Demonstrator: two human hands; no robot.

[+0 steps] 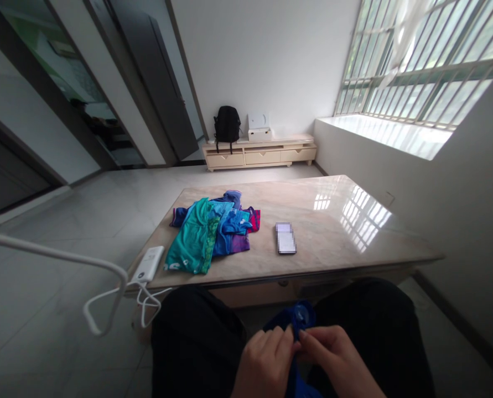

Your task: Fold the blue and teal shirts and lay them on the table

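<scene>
A bright blue cloth garment (303, 315) is between my knees, bunched up, with part of it hanging below my hands. My left hand (266, 354) is closed on it, knuckles up. My right hand (329, 345) pinches the same cloth with thumb and fingers, close beside the left. Most of the garment is hidden by my hands, so its exact kind does not show. On the table ahead lies a loose pile of colourful garments, with a green garment (192, 237) on top and blue, purple and red ones around it.
A phone (286, 239) lies on the marble-look table (321, 221). At its left edge is a white power bank (149, 264) with a white cable (146, 304). Beyond stand a low cabinet (263, 156), a black backpack (227, 125) and a white box (259, 127). A barred window is on the right.
</scene>
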